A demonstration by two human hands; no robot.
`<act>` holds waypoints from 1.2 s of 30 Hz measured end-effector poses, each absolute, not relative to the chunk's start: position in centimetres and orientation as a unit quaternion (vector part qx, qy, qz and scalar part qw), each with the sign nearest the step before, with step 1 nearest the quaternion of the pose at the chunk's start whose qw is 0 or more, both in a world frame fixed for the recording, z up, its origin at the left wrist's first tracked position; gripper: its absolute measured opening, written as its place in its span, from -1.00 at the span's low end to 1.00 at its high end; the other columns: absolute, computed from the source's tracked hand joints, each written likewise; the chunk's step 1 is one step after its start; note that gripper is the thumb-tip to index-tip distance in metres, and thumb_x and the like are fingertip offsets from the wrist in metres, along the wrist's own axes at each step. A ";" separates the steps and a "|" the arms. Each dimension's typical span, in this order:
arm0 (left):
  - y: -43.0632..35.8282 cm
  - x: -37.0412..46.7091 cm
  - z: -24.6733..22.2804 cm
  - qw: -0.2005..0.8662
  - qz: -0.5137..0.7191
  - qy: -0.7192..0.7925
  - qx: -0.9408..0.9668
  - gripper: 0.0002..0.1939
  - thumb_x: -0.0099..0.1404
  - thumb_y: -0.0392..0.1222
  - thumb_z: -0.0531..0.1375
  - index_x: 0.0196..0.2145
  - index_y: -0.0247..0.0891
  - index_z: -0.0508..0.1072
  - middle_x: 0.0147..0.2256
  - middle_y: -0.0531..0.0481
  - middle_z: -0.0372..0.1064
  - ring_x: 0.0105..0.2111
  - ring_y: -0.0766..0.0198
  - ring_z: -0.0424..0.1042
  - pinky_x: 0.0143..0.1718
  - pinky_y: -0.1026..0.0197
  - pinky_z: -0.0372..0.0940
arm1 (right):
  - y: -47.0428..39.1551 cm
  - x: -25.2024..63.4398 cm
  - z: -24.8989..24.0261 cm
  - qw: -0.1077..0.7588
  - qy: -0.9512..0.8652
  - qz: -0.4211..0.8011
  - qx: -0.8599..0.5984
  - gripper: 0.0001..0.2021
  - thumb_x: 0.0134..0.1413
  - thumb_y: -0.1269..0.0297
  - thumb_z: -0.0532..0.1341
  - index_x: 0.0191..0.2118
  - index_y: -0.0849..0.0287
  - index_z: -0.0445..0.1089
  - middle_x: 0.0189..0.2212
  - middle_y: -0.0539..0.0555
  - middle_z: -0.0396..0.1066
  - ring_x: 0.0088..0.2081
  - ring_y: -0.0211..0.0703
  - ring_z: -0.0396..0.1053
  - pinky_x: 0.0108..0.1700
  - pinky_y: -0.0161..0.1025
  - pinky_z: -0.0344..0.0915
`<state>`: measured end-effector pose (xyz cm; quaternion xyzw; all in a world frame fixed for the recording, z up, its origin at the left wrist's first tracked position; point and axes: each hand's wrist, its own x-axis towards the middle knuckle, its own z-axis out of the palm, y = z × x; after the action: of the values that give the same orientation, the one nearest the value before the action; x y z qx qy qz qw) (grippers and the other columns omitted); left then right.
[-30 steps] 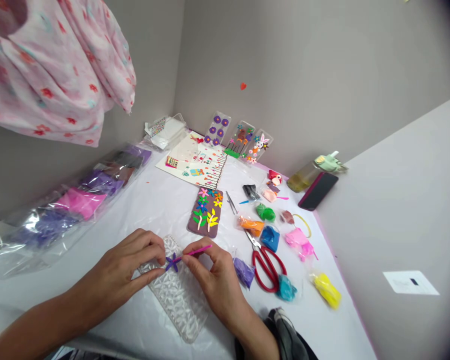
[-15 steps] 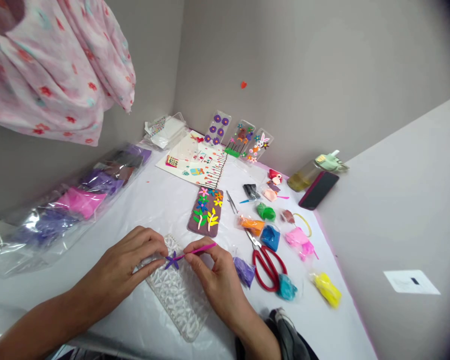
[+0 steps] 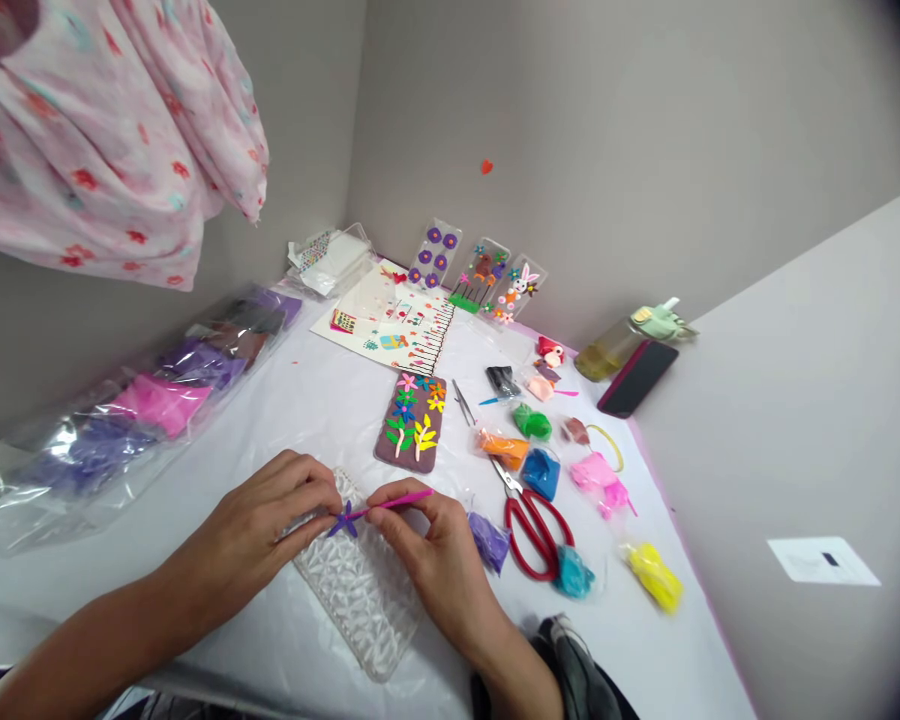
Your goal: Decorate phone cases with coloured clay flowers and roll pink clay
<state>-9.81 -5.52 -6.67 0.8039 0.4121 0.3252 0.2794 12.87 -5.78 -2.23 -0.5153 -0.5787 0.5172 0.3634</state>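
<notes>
A clear, textured phone case (image 3: 360,595) lies flat on the white table cover in front of me. On its upper part sits a small purple clay flower (image 3: 344,521). My left hand (image 3: 270,525) rests on the case's left edge, with its fingertips pressed beside the flower. My right hand (image 3: 431,555) pinches a thin pink modelling tool (image 3: 397,499), whose tip touches the flower.
A brown case with clay flowers (image 3: 412,422) lies just beyond. Red-handled scissors (image 3: 529,520) and bagged clay lumps in orange, green, blue, pink, yellow and purple (image 3: 489,541) lie to the right. Clay packs in plastic (image 3: 150,410) line the left wall. Decorated cases (image 3: 480,275) lean at the back.
Both hands and the clear case have shifted slightly; the left fingers have closed in nearer the flower. The pink tool stays on the flower.
</notes>
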 end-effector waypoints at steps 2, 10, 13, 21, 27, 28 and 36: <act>-5.5 -9.8 -6.6 0.279 0.324 0.414 0.804 -0.85 0.59 -0.15 0.12 -0.13 -0.07 0.49 -0.10 0.06 0.42 -0.02 0.19 0.38 0.00 0.20 0.28 | -5.8 12.8 -2.3 0.365 -0.567 0.526 -0.518 -0.95 0.21 0.33 0.37 -0.28 0.13 0.61 -0.33 0.00 0.61 -0.25 -0.13 0.51 -0.13 -0.27 0.38; -5.5 -9.9 -6.8 0.282 0.325 0.413 0.803 -0.87 0.58 -0.15 0.13 -0.13 -0.06 0.50 -0.09 0.06 0.42 -0.01 0.19 0.39 0.02 0.20 0.28 | -5.8 13.3 -1.9 0.371 -0.584 0.525 -0.495 -0.90 0.26 0.29 0.33 -0.21 0.11 0.63 -0.25 0.02 0.63 -0.15 -0.12 0.54 -0.03 -0.26 0.39; -5.5 -10.0 -6.9 0.277 0.322 0.412 0.806 -0.87 0.58 -0.16 0.14 -0.12 -0.06 0.50 -0.09 0.06 0.43 -0.01 0.18 0.39 0.01 0.19 0.28 | -5.7 13.5 -1.9 0.365 -0.579 0.541 -0.489 -0.88 0.26 0.26 0.32 -0.21 0.12 0.63 -0.25 0.03 0.61 -0.14 -0.10 0.53 -0.03 -0.23 0.39; -5.6 -9.8 -6.7 0.275 0.324 0.419 0.802 -0.84 0.59 -0.12 0.11 -0.09 -0.04 0.51 -0.08 0.05 0.43 -0.01 0.20 0.41 0.03 0.20 0.30 | -6.1 14.8 -1.4 0.416 -0.612 0.419 -0.527 -0.85 0.36 0.21 0.26 -0.15 0.10 0.58 -0.28 0.05 0.58 -0.22 -0.10 0.51 -0.13 -0.21 0.39; -5.3 -10.0 -6.5 0.256 0.342 0.428 0.797 -0.86 0.56 -0.09 0.15 -0.10 -0.04 0.52 -0.09 0.04 0.47 -0.03 0.18 0.47 0.01 0.22 0.36 | -7.0 17.0 -2.5 0.367 -0.757 0.103 -0.531 -0.69 0.34 0.57 0.10 0.00 0.14 0.51 -0.19 0.16 0.56 -0.16 -0.01 0.50 -0.13 -0.13 0.40; -5.3 -10.1 -6.4 0.247 0.348 0.427 0.797 -0.87 0.54 -0.08 0.16 -0.10 -0.03 0.52 -0.10 0.04 0.48 -0.05 0.18 0.48 0.00 0.23 0.37 | -7.1 17.2 -2.7 0.333 -0.775 0.055 -0.534 -0.63 0.29 0.63 0.08 0.03 0.15 0.50 -0.17 0.18 0.56 -0.15 0.02 0.49 -0.13 -0.10 0.39; -5.4 -9.9 -6.3 0.233 0.376 0.442 0.780 -0.90 0.48 -0.10 0.20 -0.10 0.05 0.52 -0.11 0.11 0.51 -0.07 0.17 0.51 0.01 0.26 0.39 | -8.1 18.4 -2.2 0.215 -0.801 -0.061 -0.555 -0.63 0.26 0.66 0.06 -0.04 0.15 0.50 -0.19 0.17 0.59 -0.22 0.05 0.45 -0.12 -0.04 0.35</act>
<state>-9.88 -5.45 -6.35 0.7802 0.4419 0.3762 0.2334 18.44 -8.07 -2.23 -0.5546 -0.8014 -0.0612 0.2153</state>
